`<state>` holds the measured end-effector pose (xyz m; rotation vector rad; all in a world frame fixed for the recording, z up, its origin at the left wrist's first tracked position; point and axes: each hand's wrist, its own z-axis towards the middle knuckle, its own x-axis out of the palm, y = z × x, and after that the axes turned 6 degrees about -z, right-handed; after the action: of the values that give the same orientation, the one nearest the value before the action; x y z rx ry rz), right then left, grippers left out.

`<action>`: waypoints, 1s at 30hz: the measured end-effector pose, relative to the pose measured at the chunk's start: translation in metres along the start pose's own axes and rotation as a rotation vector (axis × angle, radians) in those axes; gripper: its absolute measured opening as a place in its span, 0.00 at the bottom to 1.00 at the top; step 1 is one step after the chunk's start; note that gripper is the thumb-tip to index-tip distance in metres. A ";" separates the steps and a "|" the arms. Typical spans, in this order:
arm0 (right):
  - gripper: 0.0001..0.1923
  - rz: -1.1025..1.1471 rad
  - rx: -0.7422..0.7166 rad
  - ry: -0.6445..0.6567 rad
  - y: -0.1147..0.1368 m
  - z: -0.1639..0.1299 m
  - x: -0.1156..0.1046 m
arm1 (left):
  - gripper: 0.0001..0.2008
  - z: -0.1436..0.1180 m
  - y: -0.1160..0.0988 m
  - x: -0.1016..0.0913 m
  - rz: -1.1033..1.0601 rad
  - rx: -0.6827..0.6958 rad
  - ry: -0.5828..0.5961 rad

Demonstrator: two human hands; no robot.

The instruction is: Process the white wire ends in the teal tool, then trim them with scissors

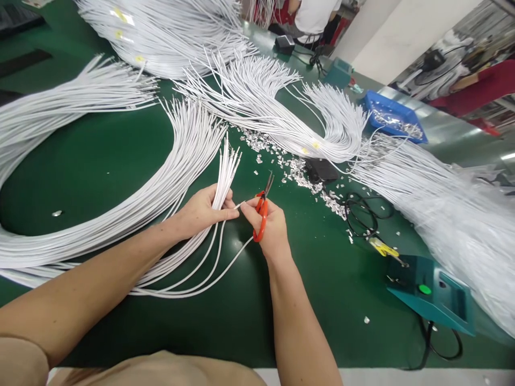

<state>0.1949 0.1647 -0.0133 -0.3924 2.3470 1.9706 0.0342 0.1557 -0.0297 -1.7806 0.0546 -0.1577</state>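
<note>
- The left hand (pixel 201 212) is gripping a small bunch of white wires (pixel 225 174) near their cut ends, its fingers wrapped around them while the tips are fanning upward.
- The right hand (pixel 270 228) is holding the orange-handled scissors (pixel 262 212), fingers closed through the handles, with the blades pointing up and away from the body.
- The thumb and forefinger of the right hand are also pinching the end of a single wire (pixel 240 205), which is meeting the fingertips of the left hand just beside the bunch.
- That single wire and a few others are looping down below the hands and curving back toward the left forearm.
- A thick sheaf of wires (pixel 120 209) is sweeping in an arc across the green tabletop (pixel 100 161), lying to the left of the hands.
- Small silvery offcuts (pixel 298 171) are lying scattered beyond the scissors, near a black box (pixel 321 170).
- A teal device (pixel 432 297) with a green button is sitting to the right, with a black cable (pixel 364 214) coiling nearby.
- A blue tray (pixel 392 115) is resting farther back, holding small metal parts.
</note>
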 end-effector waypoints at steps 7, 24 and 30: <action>0.15 -0.066 -0.118 -0.020 0.002 -0.005 0.004 | 0.17 0.003 0.005 -0.002 0.058 0.009 -0.091; 0.13 -0.150 -0.145 -0.489 -0.003 0.003 -0.016 | 0.17 0.000 0.000 -0.002 -0.169 -0.118 0.069; 0.10 -0.097 -0.179 -0.251 0.001 -0.001 -0.004 | 0.18 -0.001 0.004 0.002 -0.149 -0.145 0.097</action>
<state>0.1987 0.1643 -0.0108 -0.2448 1.9741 2.0555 0.0359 0.1534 -0.0329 -1.9213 0.0028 -0.3547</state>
